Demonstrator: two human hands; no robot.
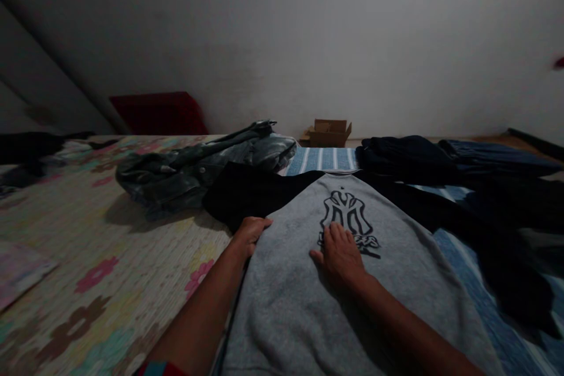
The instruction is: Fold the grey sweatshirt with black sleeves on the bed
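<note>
A grey sweatshirt (286,282) with black sleeves and a black letter print on its chest lies spread out, neckline away from me. My left hand (252,231) is at its left side, just below the black sleeve, with fingers curled and closed on the edge of the cloth. Part of those fingers is hidden by the hand itself. Flat on the chest, over the lower part of the print, rests my right hand (341,251), its fingers stretched out and holding nothing. The left sleeve looks folded over, while the right one reaches out to the side.
Beyond the left sleeve is a crumpled grey-green denim garment (198,167). Dark folded clothes (405,155) lie at the right back. A floral sheet (145,270) and a blue striped cloth (324,158) cover the surface. An opened cardboard box (328,134) stands by the wall.
</note>
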